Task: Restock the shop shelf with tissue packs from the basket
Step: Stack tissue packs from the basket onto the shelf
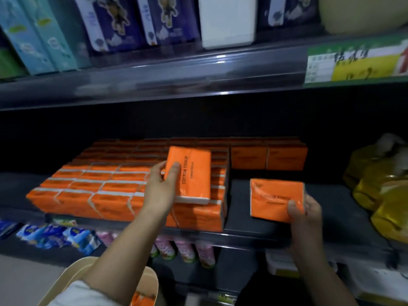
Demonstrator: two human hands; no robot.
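left grip [157, 188] holds left pack [195, 171] | right grip [305, 210] holds right pack [273, 195] | both orange, "COTTON TISSUE"

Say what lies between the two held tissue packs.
Head view: between the left pack and right pack lie the edge of the orange stack and bare dark shelf.

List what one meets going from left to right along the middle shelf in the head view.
Orange stack → right pack → right hand gripping it → yellow bags. The left hand and left pack overlap the stack: omitted.
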